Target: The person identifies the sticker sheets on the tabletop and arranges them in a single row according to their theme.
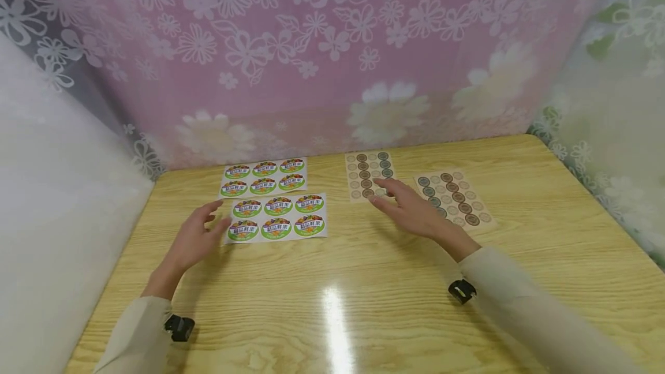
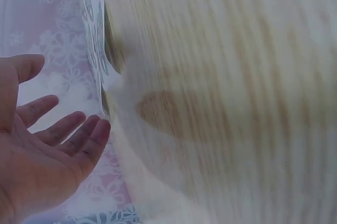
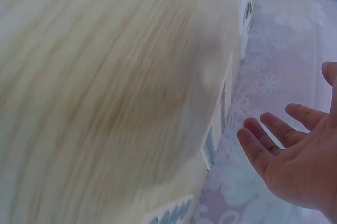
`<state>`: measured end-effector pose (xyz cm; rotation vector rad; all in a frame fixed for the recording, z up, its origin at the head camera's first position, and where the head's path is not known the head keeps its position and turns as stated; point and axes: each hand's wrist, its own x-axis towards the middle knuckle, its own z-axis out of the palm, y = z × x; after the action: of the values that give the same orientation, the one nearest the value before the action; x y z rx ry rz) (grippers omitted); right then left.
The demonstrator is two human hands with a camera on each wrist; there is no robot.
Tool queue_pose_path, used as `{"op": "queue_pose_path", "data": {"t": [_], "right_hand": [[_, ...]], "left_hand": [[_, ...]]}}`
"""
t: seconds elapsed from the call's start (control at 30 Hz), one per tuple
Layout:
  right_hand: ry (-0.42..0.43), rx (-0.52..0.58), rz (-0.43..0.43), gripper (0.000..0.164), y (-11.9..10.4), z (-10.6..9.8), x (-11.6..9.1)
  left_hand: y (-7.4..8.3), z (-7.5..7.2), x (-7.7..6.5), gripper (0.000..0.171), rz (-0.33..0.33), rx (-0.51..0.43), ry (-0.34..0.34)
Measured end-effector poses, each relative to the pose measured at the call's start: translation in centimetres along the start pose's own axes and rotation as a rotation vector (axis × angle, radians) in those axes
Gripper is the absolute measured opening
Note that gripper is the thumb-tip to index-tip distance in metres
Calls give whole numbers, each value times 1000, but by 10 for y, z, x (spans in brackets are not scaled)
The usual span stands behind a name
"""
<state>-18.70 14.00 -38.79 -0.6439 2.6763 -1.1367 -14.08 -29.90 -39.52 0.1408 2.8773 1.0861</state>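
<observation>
My left hand (image 1: 200,235), fingers spread and relaxed, hovers at the left end of the front sheet of oval fruit stickers (image 1: 277,217). Behind it lies a second sheet of the same colourful stickers (image 1: 264,178). With thumb and fingers apart, my right hand (image 1: 410,208) is over the gap between two beige sheets of small round stickers; its fingertips overlap the left sheet (image 1: 355,175) in the head view. The right beige sheet (image 1: 457,198) lies beside that hand, angled. Both wrist views show the left palm (image 2: 47,166) and right palm (image 3: 300,174) holding nothing.
All four sheets lie toward the back of the wood-grain table (image 1: 270,305). A pink floral curtain (image 1: 312,74) rises behind the table's far edge, and pale cloth (image 1: 57,189) hangs on the left. Black wrist cameras (image 1: 179,328) sit at both cuffs.
</observation>
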Motion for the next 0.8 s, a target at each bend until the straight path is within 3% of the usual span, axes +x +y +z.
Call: {"op": "queue_pose_path", "data": {"t": [0.3, 0.47, 0.8], "right_hand": [[-25, 127, 11, 63, -1, 27, 31], [-32, 145, 50, 65, -7, 45, 47], [-4, 14, 113, 58, -29, 72, 69]], "left_hand": [[1, 4, 17, 63, -44, -38, -42], [0, 6, 23, 59, -55, -28, -18], [-6, 11, 36, 60, -85, 18, -3]]}}
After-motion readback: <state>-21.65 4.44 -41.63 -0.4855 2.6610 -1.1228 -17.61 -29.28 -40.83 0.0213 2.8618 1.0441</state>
